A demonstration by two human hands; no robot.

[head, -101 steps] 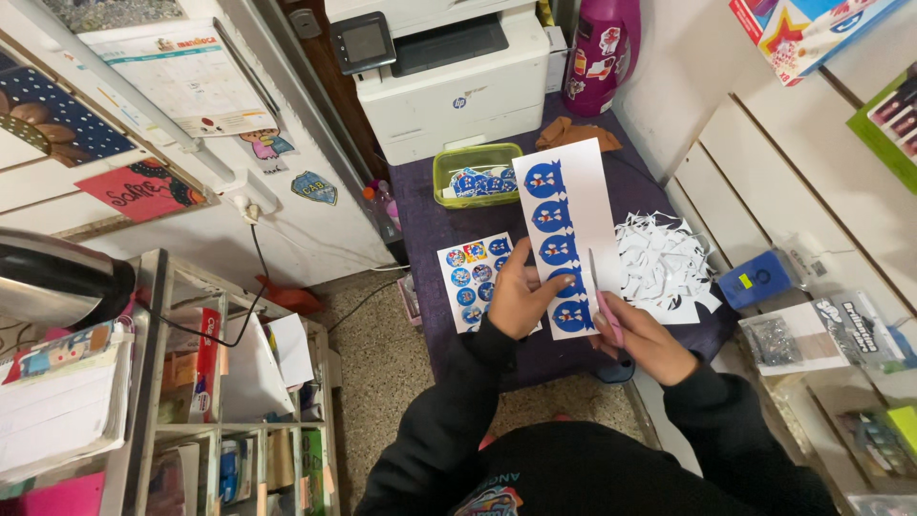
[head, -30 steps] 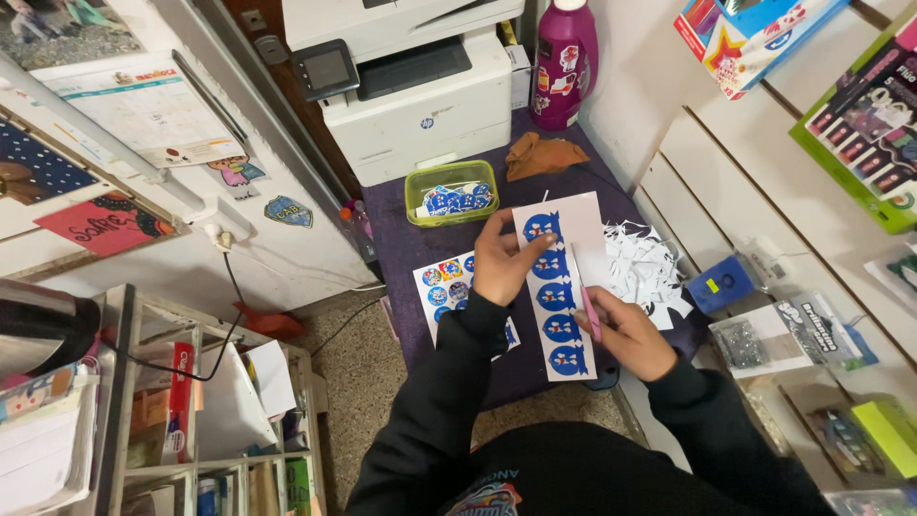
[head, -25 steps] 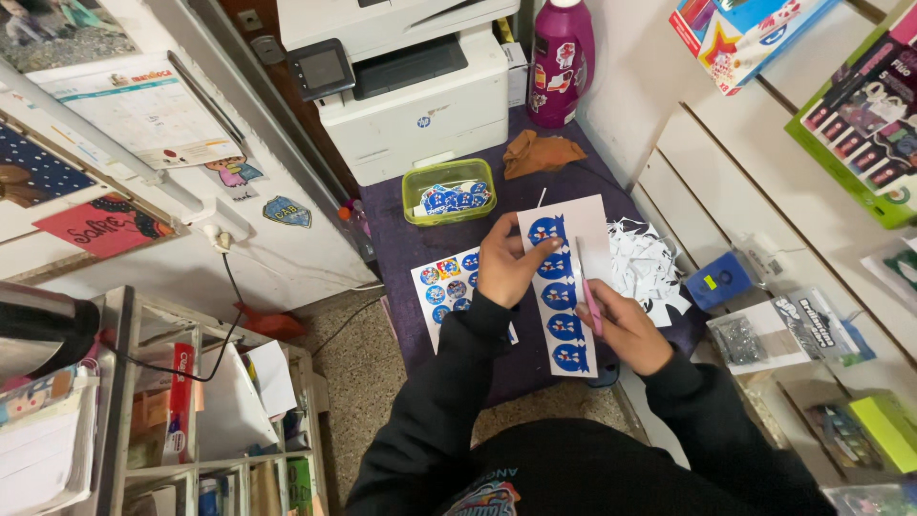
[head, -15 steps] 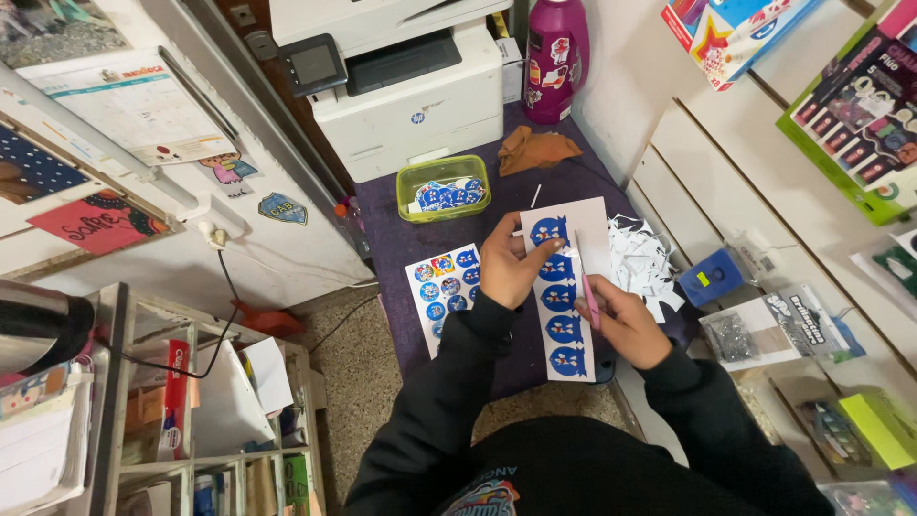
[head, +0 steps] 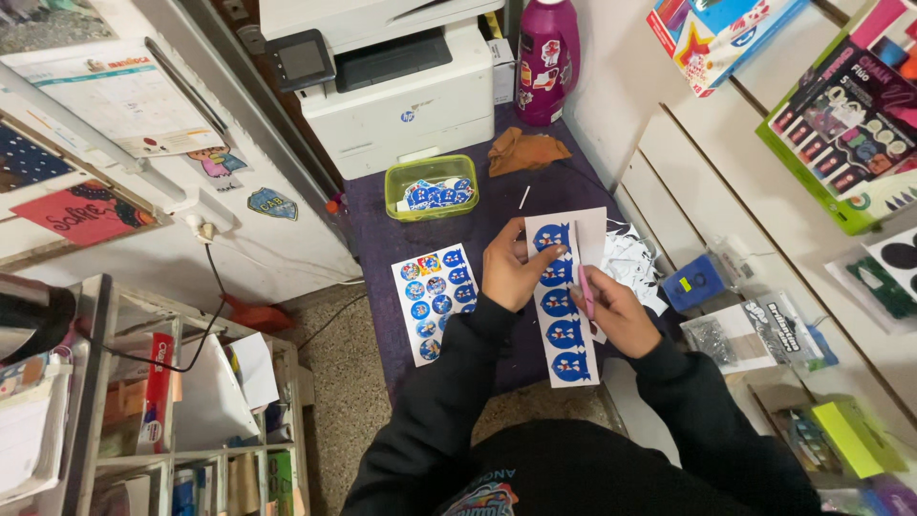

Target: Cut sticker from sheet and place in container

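A long white sheet [head: 565, 330] printed with a column of blue round pictures lies on the purple-covered table [head: 377, 225]. My left hand [head: 513, 270] presses flat on the sheet's upper left part. My right hand [head: 616, 312] grips a thin pink cutting tool [head: 585, 289] whose tip rests on the sheet beside the pictures. To the left lies a second sheet [head: 434, 301] of small round stickers. Behind it stands a green plastic tub [head: 433, 187] holding cut-out blue pieces.
A pile of white paper scraps [head: 632, 264] lies right of the sheet. At the back are a white printer [head: 392, 81], a magenta bottle [head: 546, 57] and a brown cloth [head: 526, 150]. Shelves of packaged goods line the right wall; a metal rack [head: 143, 401] stands on the left.
The view has shifted a little. My hands have stayed on the long sheet, the left hand holding it down and the right hand moving the pink tool slightly along the pictures.
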